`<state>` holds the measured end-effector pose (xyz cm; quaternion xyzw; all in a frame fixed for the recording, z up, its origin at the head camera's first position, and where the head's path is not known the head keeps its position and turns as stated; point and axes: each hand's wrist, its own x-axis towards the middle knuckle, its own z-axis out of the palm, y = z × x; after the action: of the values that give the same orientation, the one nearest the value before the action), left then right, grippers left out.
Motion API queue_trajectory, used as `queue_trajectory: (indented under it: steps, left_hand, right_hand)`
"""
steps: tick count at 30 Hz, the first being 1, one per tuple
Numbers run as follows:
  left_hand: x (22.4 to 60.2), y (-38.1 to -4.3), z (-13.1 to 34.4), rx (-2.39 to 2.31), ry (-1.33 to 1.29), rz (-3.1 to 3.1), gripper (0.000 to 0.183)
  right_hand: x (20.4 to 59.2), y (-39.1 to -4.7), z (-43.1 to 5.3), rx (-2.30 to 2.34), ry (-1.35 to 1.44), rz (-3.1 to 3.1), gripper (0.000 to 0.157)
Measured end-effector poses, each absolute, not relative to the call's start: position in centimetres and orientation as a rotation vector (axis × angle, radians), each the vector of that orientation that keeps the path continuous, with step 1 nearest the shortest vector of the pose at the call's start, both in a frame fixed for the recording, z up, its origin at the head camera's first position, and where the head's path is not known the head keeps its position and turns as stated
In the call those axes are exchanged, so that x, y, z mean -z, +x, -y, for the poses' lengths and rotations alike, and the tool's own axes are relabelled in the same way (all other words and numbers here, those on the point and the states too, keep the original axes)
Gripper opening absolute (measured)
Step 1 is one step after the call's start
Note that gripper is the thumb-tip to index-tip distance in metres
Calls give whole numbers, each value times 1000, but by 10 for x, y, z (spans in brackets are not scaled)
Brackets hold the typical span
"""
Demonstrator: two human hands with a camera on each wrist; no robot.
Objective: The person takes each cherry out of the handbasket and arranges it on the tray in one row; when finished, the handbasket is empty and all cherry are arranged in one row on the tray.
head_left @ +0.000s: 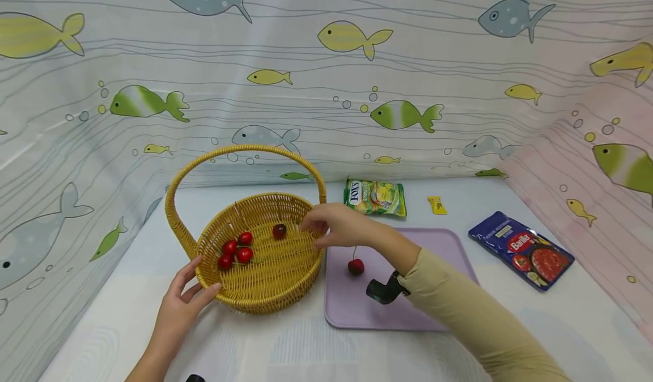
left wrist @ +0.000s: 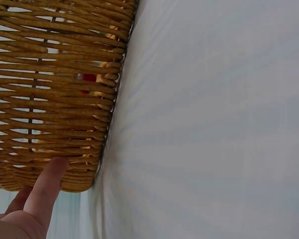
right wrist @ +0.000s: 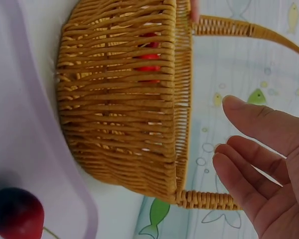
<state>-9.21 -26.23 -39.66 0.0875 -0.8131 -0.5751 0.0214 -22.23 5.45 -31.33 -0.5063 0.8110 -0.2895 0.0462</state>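
Note:
A woven yellow basket [head_left: 265,283] with a tall handle stands left of centre; its wall fills the left wrist view [left wrist: 50,99] and shows in the right wrist view [right wrist: 119,109]. Several red cherries [head_left: 237,251] lie inside, and a darker one [head_left: 279,231] sits apart near the far side. My left hand [head_left: 186,297] rests with straight fingers [left wrist: 47,189] against the basket's near-left wall. Empty, with relaxed fingers [right wrist: 259,149], my right hand [head_left: 326,226] hovers over the basket's right rim. One more cherry [head_left: 355,266] [right wrist: 15,214] with a stem lies on the lilac tray [head_left: 439,246].
Behind the tray lie a green-yellow snack bag [head_left: 375,196] and a small yellow wrapped sweet [head_left: 436,205]. A dark blue sauce pouch [head_left: 525,250] lies to the right. Fish-patterned fabric walls close in the table at the back and both sides.

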Motion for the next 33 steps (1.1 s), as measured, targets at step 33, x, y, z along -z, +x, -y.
queue_trajectory:
  steps: [33]
  left_hand:
    - [397,-91,261,1797,278,2494,75]
  right_hand:
    - [315,-283,50,720,-1280,-2390,31]
